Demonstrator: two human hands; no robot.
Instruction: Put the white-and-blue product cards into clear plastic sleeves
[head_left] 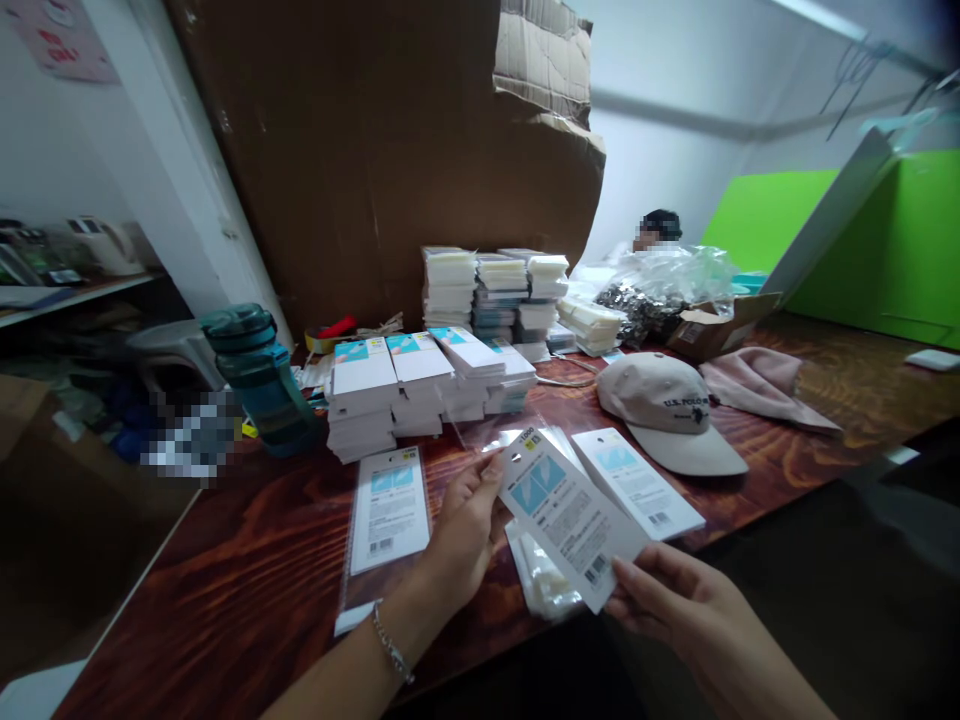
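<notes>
Both my hands hold one white printed card [566, 520] with a blue picture and a barcode, tilted above the table's near edge. My left hand [461, 535] pinches its upper left corner with thumb and fingers. My right hand [675, 600] grips its lower right corner. Under the card lies a small clear bag [544, 580] with white pieces inside. A stack of matching cards [637, 483] lies just right of it. A packed card in a clear sleeve [388, 510] lies flat to the left.
Piles of packed cards [420, 385] and taller stacks [491, 290] stand mid-table on the reddish wood table [247, 570]. A teal bottle [259, 380] stands left, a beige cap [671, 410] and pink cloth [761, 385] right. Big cardboard [375, 150] leans behind. Another person [656, 230] sits far back.
</notes>
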